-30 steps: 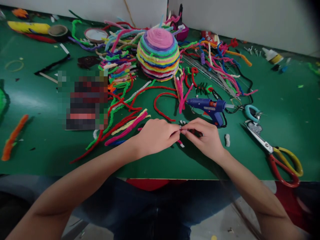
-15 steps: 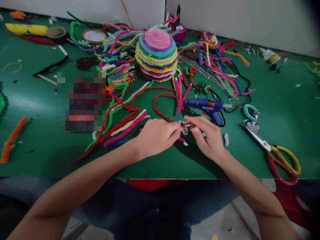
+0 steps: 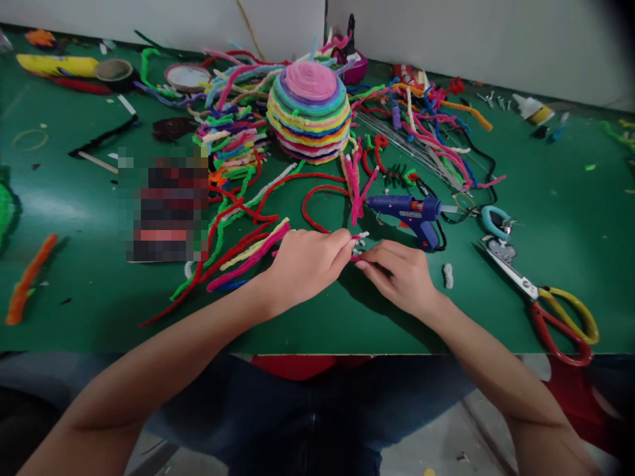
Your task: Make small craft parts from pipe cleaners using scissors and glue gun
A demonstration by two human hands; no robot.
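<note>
My left hand (image 3: 307,263) and my right hand (image 3: 399,274) meet fingertip to fingertip over the green table (image 3: 317,317), both pinched on a small white and pink pipe-cleaner piece (image 3: 358,242). Most of that piece is hidden by my fingers. Just beyond my right hand lies a blue glue gun (image 3: 411,213). A loose red pipe cleaner (image 3: 317,198) curls in front of my left hand. Loose pink and cream pipe cleaners (image 3: 248,254) lie at my left wrist.
A striped dome of coiled pipe cleaners (image 3: 308,109) stands at the back centre amid heaps of coloured pipe cleaners. Red and yellow scissors (image 3: 550,307) and teal pliers (image 3: 496,221) lie right. A small white coil (image 3: 448,276) lies right of my right hand. Tape rolls (image 3: 115,70) sit far left.
My right hand's fingers spread briefly, then closed back onto the small piece. Both hands shifted slightly away from me on the table.
</note>
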